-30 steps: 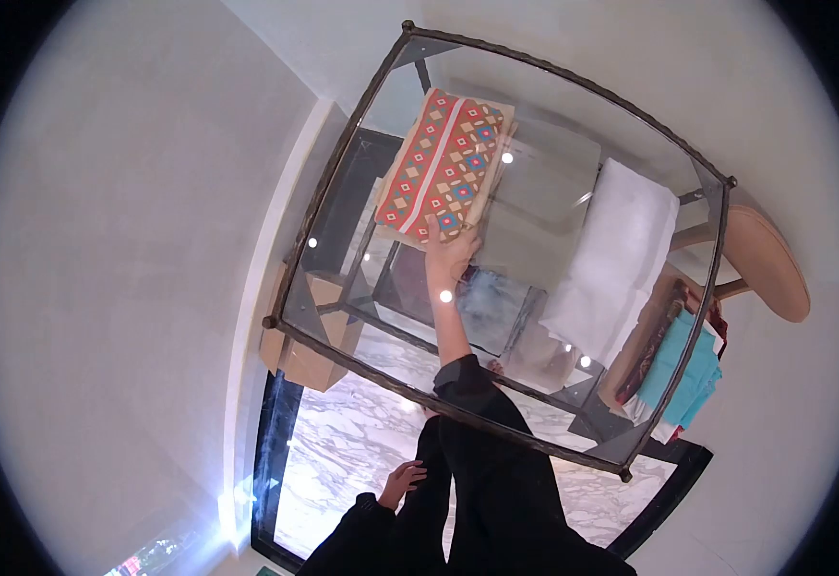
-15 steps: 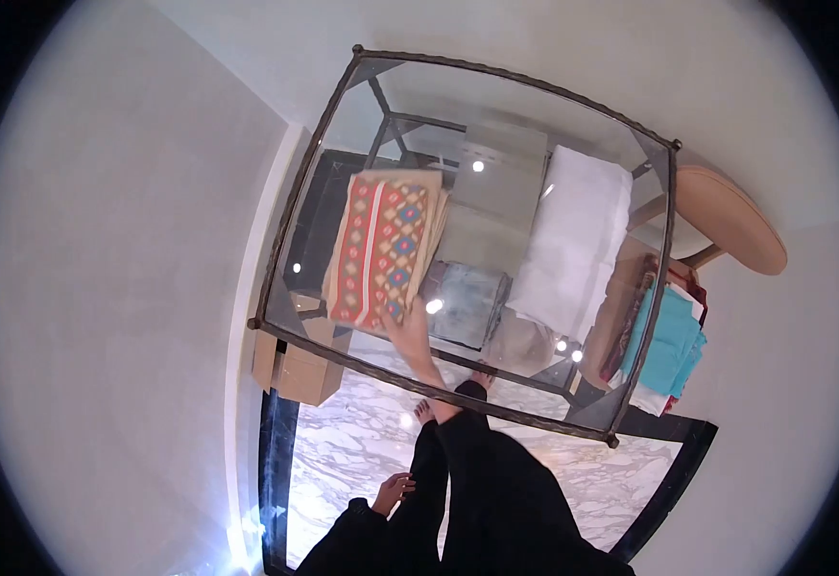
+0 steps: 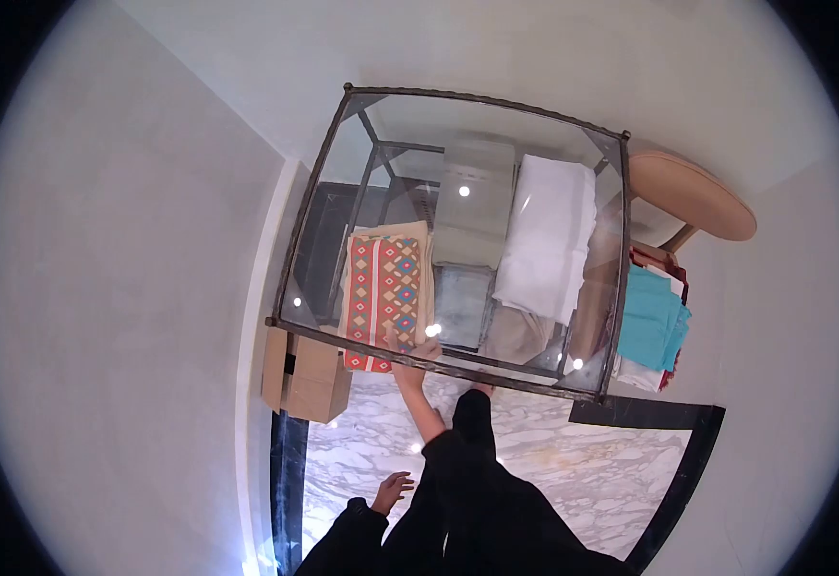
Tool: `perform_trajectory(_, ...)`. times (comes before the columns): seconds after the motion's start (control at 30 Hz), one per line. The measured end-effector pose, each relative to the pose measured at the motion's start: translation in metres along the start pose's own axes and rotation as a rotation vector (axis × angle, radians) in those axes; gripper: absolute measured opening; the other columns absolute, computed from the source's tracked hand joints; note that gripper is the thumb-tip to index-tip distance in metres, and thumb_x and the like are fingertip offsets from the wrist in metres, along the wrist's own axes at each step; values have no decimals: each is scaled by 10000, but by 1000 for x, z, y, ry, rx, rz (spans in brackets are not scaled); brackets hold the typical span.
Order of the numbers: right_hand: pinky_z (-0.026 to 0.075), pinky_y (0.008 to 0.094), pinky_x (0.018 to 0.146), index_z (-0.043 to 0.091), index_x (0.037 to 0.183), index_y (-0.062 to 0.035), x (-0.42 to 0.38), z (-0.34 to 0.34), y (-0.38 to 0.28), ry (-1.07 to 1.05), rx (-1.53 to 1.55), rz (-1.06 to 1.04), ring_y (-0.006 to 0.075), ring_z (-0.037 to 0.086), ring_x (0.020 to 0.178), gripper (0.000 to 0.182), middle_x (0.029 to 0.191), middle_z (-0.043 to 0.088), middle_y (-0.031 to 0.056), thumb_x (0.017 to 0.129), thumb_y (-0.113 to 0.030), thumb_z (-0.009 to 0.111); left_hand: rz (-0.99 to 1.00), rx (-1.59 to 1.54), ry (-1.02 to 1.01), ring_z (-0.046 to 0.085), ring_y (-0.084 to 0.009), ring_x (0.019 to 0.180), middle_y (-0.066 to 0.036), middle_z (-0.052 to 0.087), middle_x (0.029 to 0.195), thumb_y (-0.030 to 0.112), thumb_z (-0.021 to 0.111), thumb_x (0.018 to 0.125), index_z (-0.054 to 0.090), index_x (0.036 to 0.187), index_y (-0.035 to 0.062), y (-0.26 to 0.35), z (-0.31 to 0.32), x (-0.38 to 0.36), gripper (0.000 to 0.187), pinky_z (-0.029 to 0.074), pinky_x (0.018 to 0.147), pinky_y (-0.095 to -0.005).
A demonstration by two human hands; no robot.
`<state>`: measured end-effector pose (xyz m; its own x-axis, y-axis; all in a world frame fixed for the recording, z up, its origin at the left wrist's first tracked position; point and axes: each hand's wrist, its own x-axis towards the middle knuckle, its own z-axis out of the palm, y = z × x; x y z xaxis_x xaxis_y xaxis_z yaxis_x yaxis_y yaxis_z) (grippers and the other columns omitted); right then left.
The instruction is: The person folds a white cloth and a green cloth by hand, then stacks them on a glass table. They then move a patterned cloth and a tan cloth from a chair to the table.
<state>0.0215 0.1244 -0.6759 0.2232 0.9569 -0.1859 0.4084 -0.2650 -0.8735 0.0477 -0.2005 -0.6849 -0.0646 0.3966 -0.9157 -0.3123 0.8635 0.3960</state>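
A folded cloth (image 3: 371,288) with a red, tan and blue geometric pattern appears beneath the glass top of a metal-framed table. Its near end sticks out past the front rail. My right hand (image 3: 414,357) holds it at the near right corner, with the fingers partly hidden by the rail. Down by my leg, my left hand (image 3: 393,492) hangs with its fingers loosely apart, holding nothing. Right of the patterned cloth lies a grey folded item (image 3: 464,302) in clear wrapping. Farther right is a folded white cloth (image 3: 548,235).
The table's dark metal rail (image 3: 467,372) runs between me and the glass. Cardboard boxes (image 3: 319,382) stand at the left by the wall. A tan chair (image 3: 693,194) and a stack with turquoise cloth (image 3: 652,317) are to the right. The floor (image 3: 544,470) is veined marble with black borders.
My right hand has drawn back toward me with the patterned cloth, whose near end now passes the front rail. The view has shifted a little. My left hand stays low.
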Motion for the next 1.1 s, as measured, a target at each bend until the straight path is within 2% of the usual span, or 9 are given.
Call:
perform_trajectory(0.1,450,447,891,439,1186,194,5,18,16,-82,-307,19,431,554,1045,1018,1106,525,356,703,-657,721,7,23,10,639,-189,1027,-63,657,1127,327,493,978,553,1268,137,-6,-9,-9,352,478,809,-372)
perform_trajectory(0.17,487,440,820,539,1085,183,25,-9,-1,-349,-69,191,404,625,933,957,956,622,318,696,-675,708,0,43,25,640,-186,1015,-65,666,1109,341,490,981,559,1256,134,-18,-17,-13,351,485,790,-373)
perform_trajectory(0.2,503,444,717,635,923,125,32,-7,14,-477,8,256,360,664,779,844,738,654,234,695,-685,691,-7,53,23,642,-186,1011,-66,668,1105,346,489,981,559,1254,134,-24,-23,-14,352,487,785,-373)
perform_trajectory(0.27,500,440,715,658,922,82,46,-8,26,-672,75,2,337,668,777,807,736,660,226,703,-695,672,-16,66,20,649,-197,1011,-73,671,1108,347,483,981,556,1257,130,-34,-32,-17,358,495,773,-384)
perform_trajectory(0.33,508,418,721,686,964,4,55,-19,27,-794,-95,124,296,673,786,729,818,679,222,727,-685,653,-62,64,48,654,-208,1009,-81,671,1113,334,480,982,556,1258,124,-42,-39,-21,355,499,772,-390)
perform_trajectory(0.43,518,400,732,691,963,3,44,-20,40,-661,-135,-284,296,670,782,677,849,681,221,772,-645,644,-96,74,55,661,-231,1002,-100,671,1115,297,461,987,554,1257,112,-46,-46,-23,341,508,766,-403)
perform_trajectory(0.73,538,272,693,560,1212,-91,-31,-77,55,-869,774,684,117,661,902,510,981,653,19,827,-372,739,-58,136,-6,660,-235,986,-117,663,1121,297,462,979,537,1275,101,-46,-50,-26,363,496,764,-398)
perform_trajectory(0.87,556,265,752,509,1277,-71,-39,-125,32,-887,743,738,119,638,924,554,1058,628,30,841,-336,725,-30,174,-24,661,-226,972,-113,664,1114,300,473,973,537,1273,99,-38,-49,-20,368,493,744,-382)
perform_trajectory(1.1,497,233,789,544,1193,-47,-64,-181,33,-945,620,455,75,607,916,442,985,624,2,847,-271,707,-46,226,-45,662,-221,970,-111,664,1109,303,474,972,538,1267,89,-38,-53,-9,370,498,731,-367)
